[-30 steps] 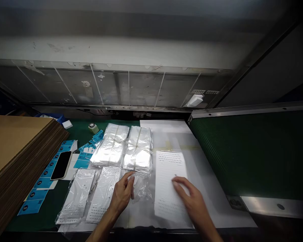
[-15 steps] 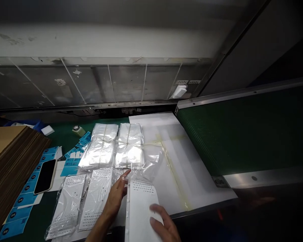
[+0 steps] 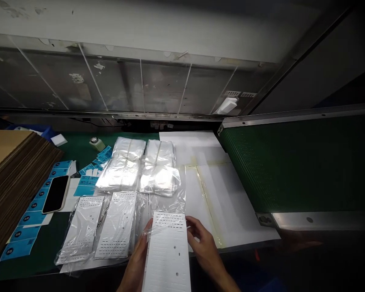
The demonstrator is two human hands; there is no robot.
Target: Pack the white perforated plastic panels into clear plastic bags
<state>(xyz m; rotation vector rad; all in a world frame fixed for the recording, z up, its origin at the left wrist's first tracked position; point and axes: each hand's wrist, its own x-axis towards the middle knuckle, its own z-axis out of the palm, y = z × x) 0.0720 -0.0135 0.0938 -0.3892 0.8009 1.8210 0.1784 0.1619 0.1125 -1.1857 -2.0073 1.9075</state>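
The left hand (image 3: 136,259) and right hand (image 3: 205,248) pinch a white perforated sheet (image 3: 167,253) by its long edges, clear plastic bag (image 3: 167,205) around it, probably to keep it flat and square. It's at the worktop's (image 3: 33,269) near edge, just beside two similar bagged sheets (image 3: 115,225).

The white card (image 3: 167,253) at bottom centre carries rows of small black dashes; blue labels (image 3: 27,219) lie left on the dark green bench (image 3: 45,243).
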